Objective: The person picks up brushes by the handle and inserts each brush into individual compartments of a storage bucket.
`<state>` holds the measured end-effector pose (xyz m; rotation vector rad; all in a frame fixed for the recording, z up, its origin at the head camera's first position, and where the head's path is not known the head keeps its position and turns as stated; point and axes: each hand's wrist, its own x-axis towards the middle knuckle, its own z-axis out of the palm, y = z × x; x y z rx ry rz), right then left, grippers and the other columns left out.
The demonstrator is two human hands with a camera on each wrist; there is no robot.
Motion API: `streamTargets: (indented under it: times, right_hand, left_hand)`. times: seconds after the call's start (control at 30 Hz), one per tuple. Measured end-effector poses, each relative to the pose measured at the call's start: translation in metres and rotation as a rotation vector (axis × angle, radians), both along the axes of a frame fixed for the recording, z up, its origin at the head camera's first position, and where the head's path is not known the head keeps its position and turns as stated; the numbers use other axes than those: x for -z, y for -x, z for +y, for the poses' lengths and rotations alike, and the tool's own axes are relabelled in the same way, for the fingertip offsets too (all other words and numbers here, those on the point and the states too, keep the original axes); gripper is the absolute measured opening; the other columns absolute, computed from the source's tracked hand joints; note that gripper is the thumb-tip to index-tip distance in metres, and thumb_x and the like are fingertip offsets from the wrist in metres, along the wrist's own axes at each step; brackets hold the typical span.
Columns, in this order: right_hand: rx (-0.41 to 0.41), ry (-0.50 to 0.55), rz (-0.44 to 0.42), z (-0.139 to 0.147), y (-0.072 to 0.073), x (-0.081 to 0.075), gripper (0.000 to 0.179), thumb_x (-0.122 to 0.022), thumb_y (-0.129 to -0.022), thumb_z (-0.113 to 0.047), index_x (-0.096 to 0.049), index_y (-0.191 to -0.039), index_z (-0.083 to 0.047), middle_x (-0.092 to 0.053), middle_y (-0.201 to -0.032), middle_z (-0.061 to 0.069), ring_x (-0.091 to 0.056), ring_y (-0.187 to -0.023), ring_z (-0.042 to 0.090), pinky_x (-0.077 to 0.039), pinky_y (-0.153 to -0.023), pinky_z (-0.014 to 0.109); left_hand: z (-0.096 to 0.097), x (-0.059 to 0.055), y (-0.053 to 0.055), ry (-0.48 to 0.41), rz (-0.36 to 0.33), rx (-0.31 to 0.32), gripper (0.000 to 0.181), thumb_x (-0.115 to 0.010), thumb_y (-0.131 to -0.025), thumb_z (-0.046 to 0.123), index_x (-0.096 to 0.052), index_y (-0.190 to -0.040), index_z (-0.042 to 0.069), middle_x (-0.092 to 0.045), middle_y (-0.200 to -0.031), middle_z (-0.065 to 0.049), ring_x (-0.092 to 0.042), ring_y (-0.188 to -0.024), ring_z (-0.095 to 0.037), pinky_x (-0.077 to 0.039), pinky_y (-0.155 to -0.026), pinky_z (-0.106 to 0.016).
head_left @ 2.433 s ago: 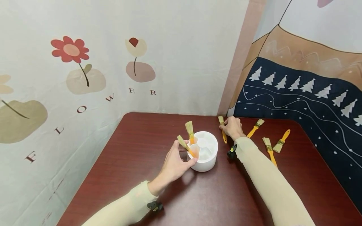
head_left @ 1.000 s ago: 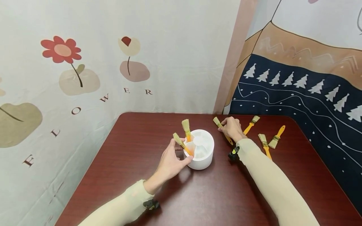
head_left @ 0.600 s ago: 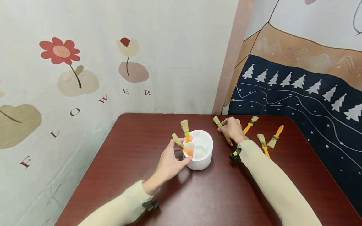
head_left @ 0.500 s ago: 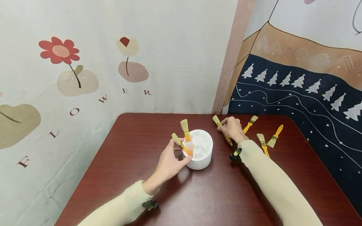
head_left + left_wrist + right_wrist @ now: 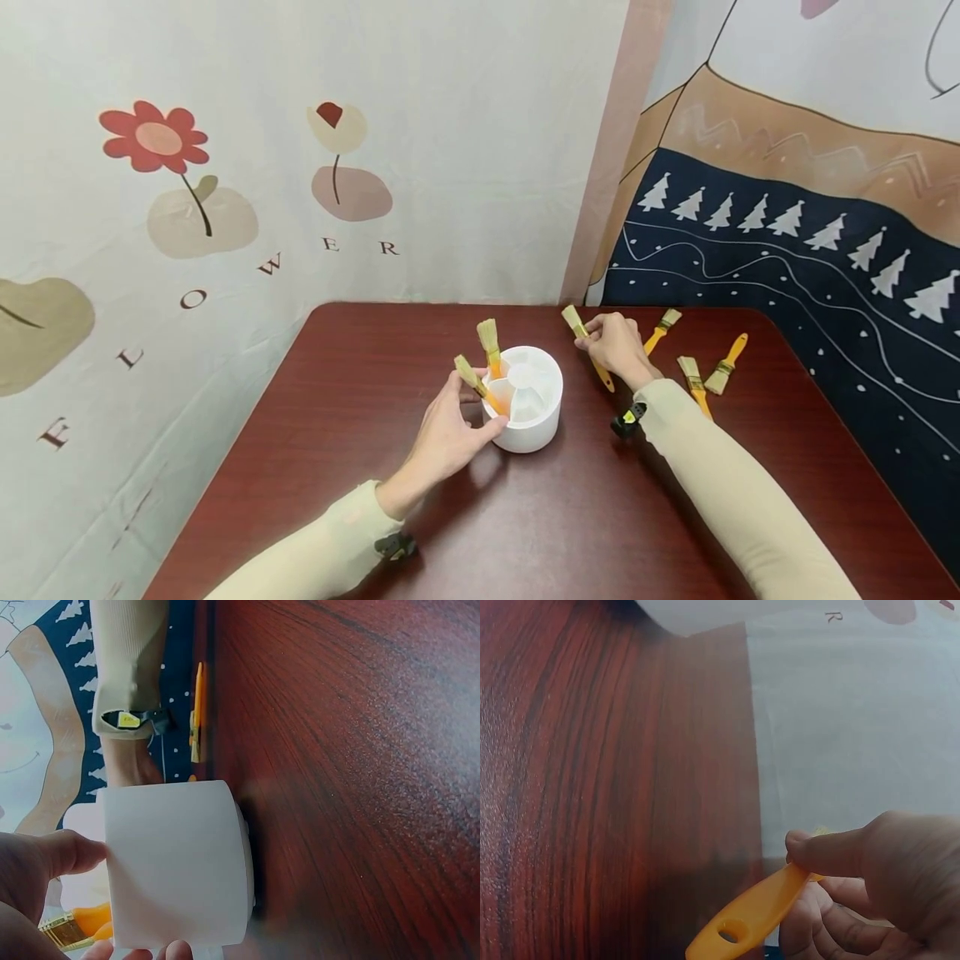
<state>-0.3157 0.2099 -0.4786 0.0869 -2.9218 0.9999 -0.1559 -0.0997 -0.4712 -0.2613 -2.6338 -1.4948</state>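
In the head view my left hand (image 5: 450, 429) grips the side of a white round divided container (image 5: 543, 425), thumb on its near rim. Two paintbrushes stand in its left compartments, bristles up: an upright one (image 5: 488, 336) at the back and a tilted one (image 5: 468, 373) leaning left over the rim. The left wrist view shows thumb and fingertips around the white wall (image 5: 176, 862). Right of the container, my right hand (image 5: 617, 343) pinches another paintbrush (image 5: 573, 319) between thumb and fingers. Its yellow handle (image 5: 757, 915) slants down from the fingertips in the right wrist view.
Three more yellow-handled paintbrushes lie right of my right hand: one at the back (image 5: 660, 331), one near the forearm (image 5: 693, 379) and one further right (image 5: 727, 365). They rest on a dark red wooden table (image 5: 360, 375). Printed fabric (image 5: 465, 167) hangs behind its far edge.
The paintbrush in my right hand has turned from nearly upright in view to slanted, bristles toward the left and handle end toward the right. My left hand keeps its grip on the container.
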Motion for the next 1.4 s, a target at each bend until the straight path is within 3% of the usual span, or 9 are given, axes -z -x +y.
streamTargets:
  times: [0.4,0.67,1.17,1.4]
  right_hand:
    - [-0.016,0.061,0.021,-0.004,-0.012,-0.01,0.032,-0.087,-0.107,-0.023,-0.082,-0.128,0.0,-0.086,-0.111,0.02,-0.078,-0.098,0.033,-0.066,-0.081,0.035]
    - [-0.047,0.089,0.051,-0.002,-0.021,-0.015,0.031,-0.086,-0.108,-0.023,-0.081,-0.127,0.001,-0.086,-0.112,0.021,-0.081,-0.094,0.032,-0.071,-0.079,0.038]
    - [-0.077,0.11,0.121,-0.005,-0.038,-0.033,0.028,-0.087,-0.107,-0.023,-0.082,-0.123,-0.001,-0.085,-0.112,0.02,-0.08,-0.094,0.031,-0.063,-0.072,0.029]
    - [-0.082,0.119,0.156,-0.006,-0.044,-0.041,0.025,-0.088,-0.106,-0.023,-0.083,-0.121,-0.002,-0.085,-0.11,0.019,-0.078,-0.094,0.031,-0.06,-0.072,0.03]
  left_hand:
    - [0.0,0.001,-0.001,0.006,0.007,-0.007,0.072,-0.097,-0.09,0.021,-0.062,-0.153,0.016,-0.078,-0.142,-0.016,-0.08,-0.129,-0.041,-0.069,-0.097,-0.059]
    - [0.002,0.001,-0.002,-0.002,0.002,0.003,0.072,-0.097,-0.091,0.021,-0.062,-0.153,0.016,-0.078,-0.144,-0.016,-0.081,-0.128,-0.039,-0.07,-0.093,-0.055]
    - [0.002,0.003,-0.002,-0.011,0.003,-0.006,0.071,-0.097,-0.091,0.019,-0.062,-0.152,0.017,-0.079,-0.143,-0.014,-0.081,-0.127,-0.037,-0.07,-0.094,-0.056]
    - [0.002,0.002,-0.001,-0.008,0.002,-0.011,0.071,-0.097,-0.091,0.019,-0.062,-0.152,0.016,-0.079,-0.143,-0.013,-0.08,-0.128,-0.036,-0.065,-0.106,-0.062]
